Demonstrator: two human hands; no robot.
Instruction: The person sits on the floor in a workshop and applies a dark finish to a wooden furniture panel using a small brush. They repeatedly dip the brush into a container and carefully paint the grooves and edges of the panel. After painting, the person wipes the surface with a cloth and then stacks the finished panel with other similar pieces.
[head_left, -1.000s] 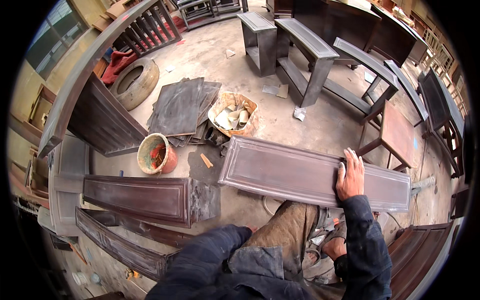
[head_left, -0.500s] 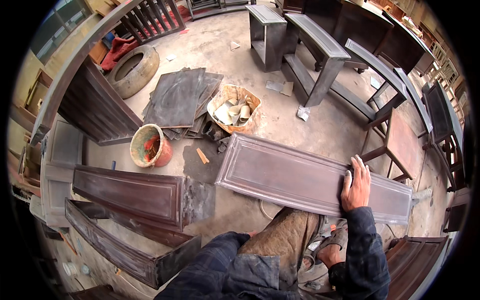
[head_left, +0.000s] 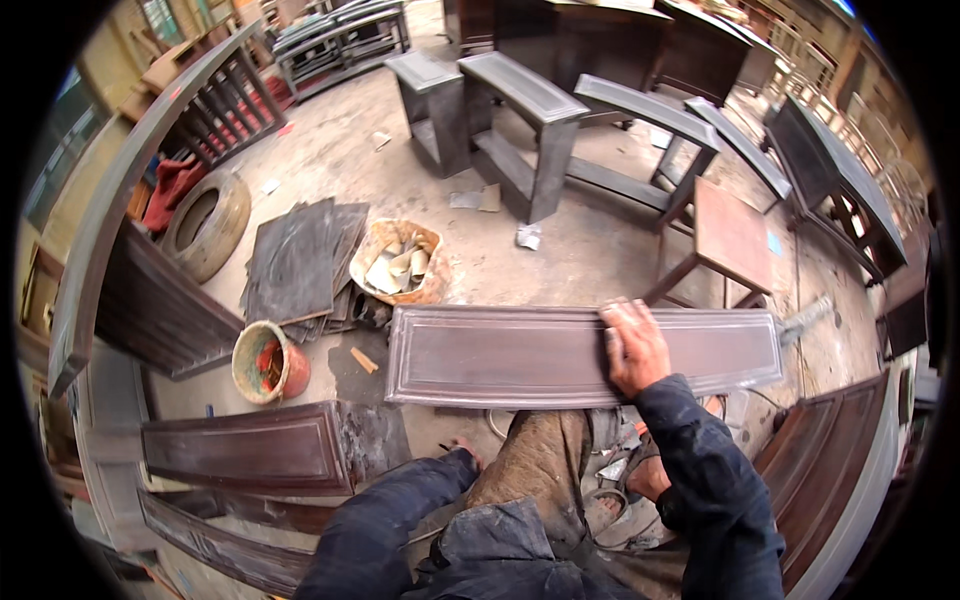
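A long dark-brown wooden panel (head_left: 500, 355) with a moulded border lies across in front of me, above a brown cloth (head_left: 535, 460) over my lap. My right hand (head_left: 640, 350) rests palm down on the panel, right of its middle. Its fingers reach the far edge, slightly blurred, and its thumb lies apart on the panel's face. The palm is hidden. My left hand does not show. At the lower left lie another framed dark panel (head_left: 250, 450) and a long dark wooden piece nearer to me.
Beyond the panel stand a paint-stained bucket (head_left: 285, 375), a tub of curled scraps (head_left: 430, 275), stacked dark boards (head_left: 290, 260) and a tyre (head_left: 205, 225). A brown stool (head_left: 730, 230) and several unfinished benches stand at the far right. Ribbed dark woodwork (head_left: 830, 465) is close on the right.
My view has turned, shifting the nearby objects leftward and making the panel look level. My right hand has slid leftward along the panel, with its fingers closer together.
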